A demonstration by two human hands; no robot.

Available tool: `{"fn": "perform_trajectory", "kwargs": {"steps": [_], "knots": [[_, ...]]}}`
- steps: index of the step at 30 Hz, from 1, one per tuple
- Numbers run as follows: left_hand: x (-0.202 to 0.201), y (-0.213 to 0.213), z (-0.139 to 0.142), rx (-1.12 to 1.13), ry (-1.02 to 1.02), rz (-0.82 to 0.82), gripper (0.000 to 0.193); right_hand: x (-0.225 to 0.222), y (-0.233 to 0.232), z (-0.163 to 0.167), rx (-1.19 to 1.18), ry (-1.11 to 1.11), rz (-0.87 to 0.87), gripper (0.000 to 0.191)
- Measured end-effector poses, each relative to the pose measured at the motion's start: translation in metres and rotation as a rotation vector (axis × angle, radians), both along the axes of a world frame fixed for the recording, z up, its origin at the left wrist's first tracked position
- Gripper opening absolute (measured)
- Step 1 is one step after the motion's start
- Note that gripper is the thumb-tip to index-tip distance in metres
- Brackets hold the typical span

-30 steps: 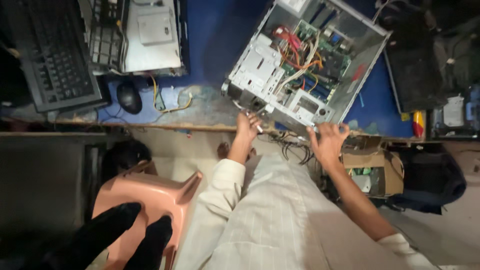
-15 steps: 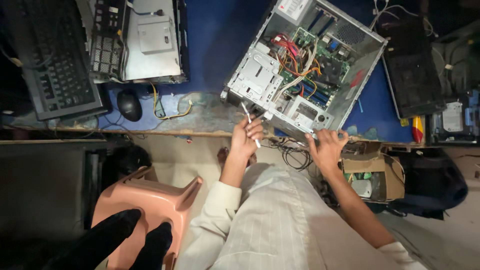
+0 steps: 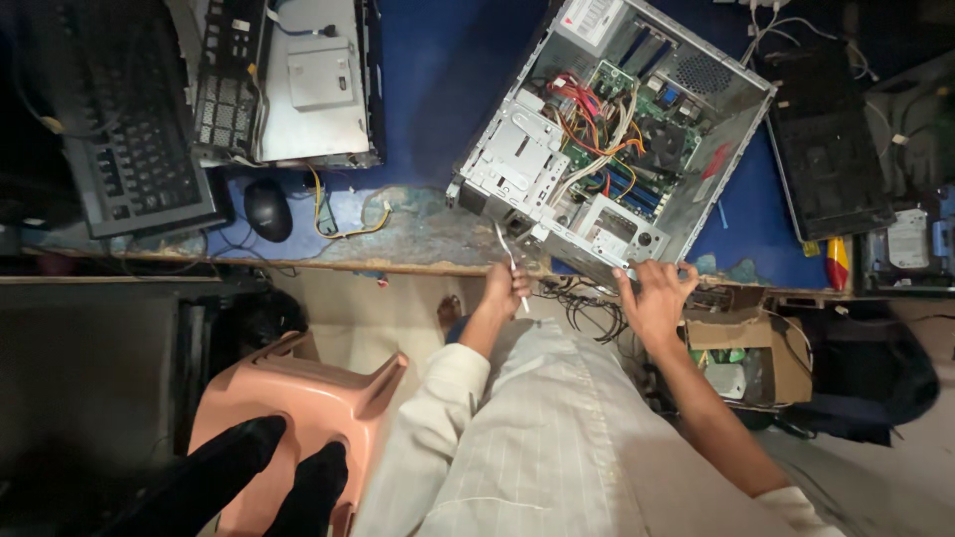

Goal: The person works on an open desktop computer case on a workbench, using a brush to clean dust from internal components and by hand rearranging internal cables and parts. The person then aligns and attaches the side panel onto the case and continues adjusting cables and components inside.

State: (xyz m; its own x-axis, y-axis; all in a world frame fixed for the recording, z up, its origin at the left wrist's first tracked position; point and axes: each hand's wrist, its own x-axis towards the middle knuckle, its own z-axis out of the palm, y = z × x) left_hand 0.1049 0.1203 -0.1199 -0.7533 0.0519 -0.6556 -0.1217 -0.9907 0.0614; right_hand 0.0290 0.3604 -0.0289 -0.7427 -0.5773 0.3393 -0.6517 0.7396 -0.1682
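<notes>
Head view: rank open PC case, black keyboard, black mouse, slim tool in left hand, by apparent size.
1. Open PC case
2. Black keyboard
3. Black mouse
4. Slim tool in the left hand, partly hidden; its place against the mouse is unsure.

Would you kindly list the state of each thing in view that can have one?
Computer case: lying on its side, panel off, boards and cables exposed.
Left hand: closed on a thin metal tool.
Right hand: fingers spread on the case edge.
Cardboard box: open.
Pink stool: upright.
</notes>
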Motion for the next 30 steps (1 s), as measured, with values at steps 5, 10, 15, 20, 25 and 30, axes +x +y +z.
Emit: {"fn": "perform_trajectory", "kwargs": {"steps": [5, 10, 15, 20, 25, 30], "knots": [[0.007, 0.019, -0.003, 0.072, 0.157, 0.049, 0.022, 0.0, -0.002, 0.001, -0.015, -0.013, -0.004, 0.03], [0.002, 0.03, -0.003, 0.09, 0.062, 0.115, 0.018, 0.001, 0.0, 0.0, 0.019, -0.02, -0.011, 0.031], [0.011, 0.027, 0.032, -0.017, 0.117, 0.075, 0.022, 0.0, 0.0, -0.001, -0.008, 0.023, 0.009, 0.033], [0.045, 0.025, 0.069, -0.189, 0.296, 0.175, 0.026, 0.001, -0.001, 0.004, 0.031, -0.022, -0.006, 0.035], [0.029, -0.009, 0.051, -1.234, -0.068, 0.323, 0.035, -0.013, -0.003, 0.019, 0.127, -0.081, 0.093, 0.042], [-0.004, -0.019, 0.031, -1.47, -0.268, 0.107, 0.078, -0.028, -0.01, 0.026, 0.272, -0.215, 0.122, 0.054]]}}
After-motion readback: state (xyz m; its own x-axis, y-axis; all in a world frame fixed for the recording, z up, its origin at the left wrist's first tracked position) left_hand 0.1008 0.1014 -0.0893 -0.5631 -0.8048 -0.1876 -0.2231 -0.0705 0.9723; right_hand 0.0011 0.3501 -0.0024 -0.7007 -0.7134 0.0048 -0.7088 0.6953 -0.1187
